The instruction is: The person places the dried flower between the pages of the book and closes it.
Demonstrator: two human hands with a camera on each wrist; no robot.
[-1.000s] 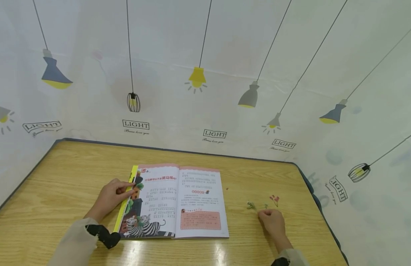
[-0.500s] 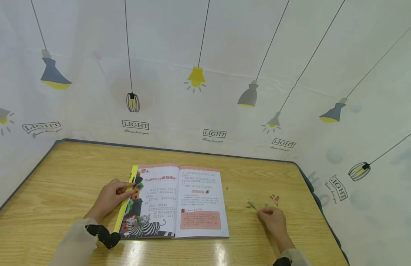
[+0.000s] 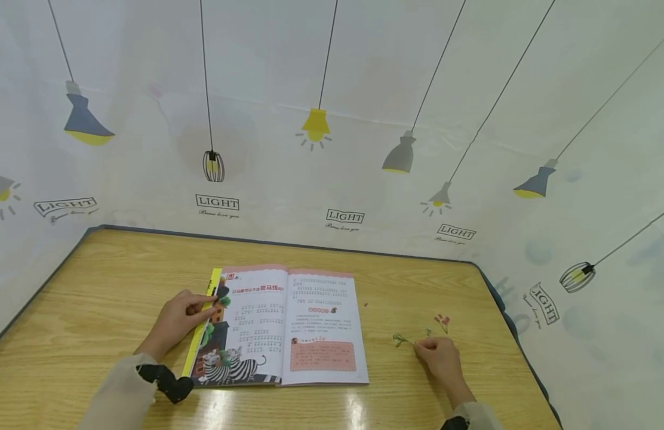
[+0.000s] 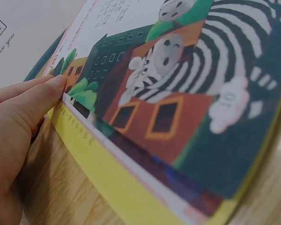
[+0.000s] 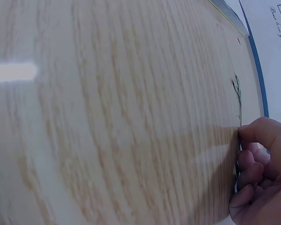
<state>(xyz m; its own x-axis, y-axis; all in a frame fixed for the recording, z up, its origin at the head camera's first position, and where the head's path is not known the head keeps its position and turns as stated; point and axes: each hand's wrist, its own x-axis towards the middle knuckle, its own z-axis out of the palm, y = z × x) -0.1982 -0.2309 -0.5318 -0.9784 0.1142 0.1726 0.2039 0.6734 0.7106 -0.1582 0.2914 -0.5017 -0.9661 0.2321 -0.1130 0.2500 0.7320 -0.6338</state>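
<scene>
An open picture book (image 3: 320,325) with printed text and zebras lies on the wooden table. My left hand (image 3: 176,319) pinches the left edge of its pages between thumb and fingers. In the left wrist view, the thumb lies on the printed page (image 4: 145,98), above the yellow cover margin. To the right of the book, my right hand (image 3: 442,360) pinches the thin stem of a green sprig (image 3: 399,340). The sprig's branching tip (image 5: 237,89) points away from the fingertips in the right wrist view, close over the tabletop. The lower stem is hidden by the fingers.
Just beyond the right hand lie a small pinkish-red flower (image 3: 442,322) and another little green sprig (image 3: 428,332). A tiny dark speck (image 3: 366,305) is near the book's right edge. A white curtain (image 3: 267,131) printed with lamps rises behind the wooden table (image 3: 149,251).
The right hand has picked at the green sprig, whose tip has swung left and now lies more level. The left hand has stayed on the book's edge.
</scene>
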